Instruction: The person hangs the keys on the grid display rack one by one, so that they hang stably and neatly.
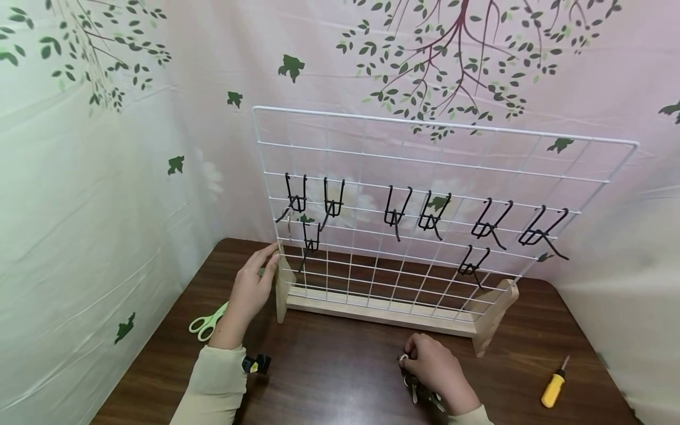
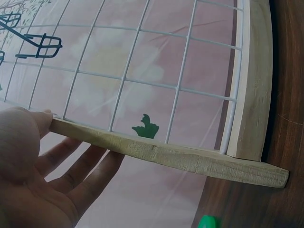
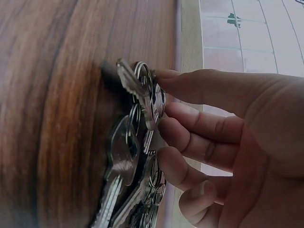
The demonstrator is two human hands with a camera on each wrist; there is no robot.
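Item: bunch of keys, silver, several on linked rings, lying on the dark wooden desk in front of the rack. The right hand closed its grip over them, fingertips curled against the rings and pinching the bunch, apparently to gather it off the surface. In the head view most of the bunch was hidden beneath that hand; the number of keys could not be counted.

Item: white wire grid standing upright in a wooden base, carrying black hooks in a row, with two lower down. The left hand lay with fingers straight and spread against the left wooden upright, seemingly steadying the rack; its grip held nothing.

Item: green-handled scissors, left of the left hand, blades hidden behind the wrist.

Item: yellow-handled screwdriver, well to the right, tip too small to identify.

Item: small black-and-yellow object beside the left sleeve; what it was could not be told.
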